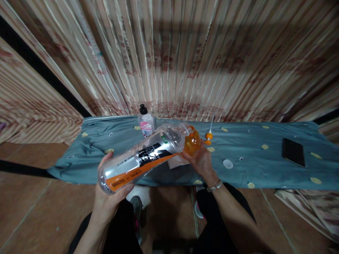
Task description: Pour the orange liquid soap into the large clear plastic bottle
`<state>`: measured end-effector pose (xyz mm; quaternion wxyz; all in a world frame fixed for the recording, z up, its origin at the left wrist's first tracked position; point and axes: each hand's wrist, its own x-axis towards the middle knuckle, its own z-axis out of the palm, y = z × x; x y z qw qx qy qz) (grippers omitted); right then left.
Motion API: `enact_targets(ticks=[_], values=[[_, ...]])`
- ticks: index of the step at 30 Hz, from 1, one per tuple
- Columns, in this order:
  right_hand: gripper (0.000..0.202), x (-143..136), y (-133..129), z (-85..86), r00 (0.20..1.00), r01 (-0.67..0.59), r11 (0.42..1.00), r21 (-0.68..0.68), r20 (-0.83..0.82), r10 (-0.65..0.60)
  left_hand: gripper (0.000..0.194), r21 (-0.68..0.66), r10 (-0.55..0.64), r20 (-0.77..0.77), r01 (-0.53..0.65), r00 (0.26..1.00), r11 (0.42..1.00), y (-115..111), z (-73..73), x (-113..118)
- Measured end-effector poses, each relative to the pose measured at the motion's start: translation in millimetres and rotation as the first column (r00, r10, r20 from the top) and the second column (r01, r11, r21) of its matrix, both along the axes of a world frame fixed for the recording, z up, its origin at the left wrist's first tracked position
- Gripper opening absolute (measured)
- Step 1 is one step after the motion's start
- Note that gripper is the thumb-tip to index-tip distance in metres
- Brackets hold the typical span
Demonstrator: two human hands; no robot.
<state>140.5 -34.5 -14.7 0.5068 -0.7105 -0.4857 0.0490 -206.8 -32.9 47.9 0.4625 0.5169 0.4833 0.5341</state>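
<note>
My left hand is wrapped round the base of a large clear plastic drink bottle with a silver, black and orange label. The bottle is tilted, its neck pointing up and to the right. At its mouth, my right hand grips a small clear bottle that looks orange. The two mouths appear to meet, though I cannot tell whether liquid is passing. Beyond my right hand lies an orange pump top with a white tube. Under the drink bottle is a pale cloth or tissue, partly hidden.
A clear bottle with a black cap and pink label stands at the back of the cloth-covered surface. A white round lid lies right of my hand. Farther right is a dark phone or tablet. Curtains hang behind.
</note>
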Motion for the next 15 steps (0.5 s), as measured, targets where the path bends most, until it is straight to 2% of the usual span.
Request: enact_targets(ticks=[5, 15], values=[[0.082, -1.1, 0.5, 0.8, 1.000, 0.010, 1.000, -0.011, -0.011, -0.010, 0.120, -0.035, -0.001, 0.020, 0.002, 1.000, 0.999, 2.0, 0.9, -1.6], [0.073, -1.8, -0.9, 8.6, 1.000, -0.031, 0.999, -0.024, -0.001, 0.031, 0.119, -0.040, -0.010, 0.023, 0.011, 1.000, 0.999, 1.4, 3.1, -1.6]])
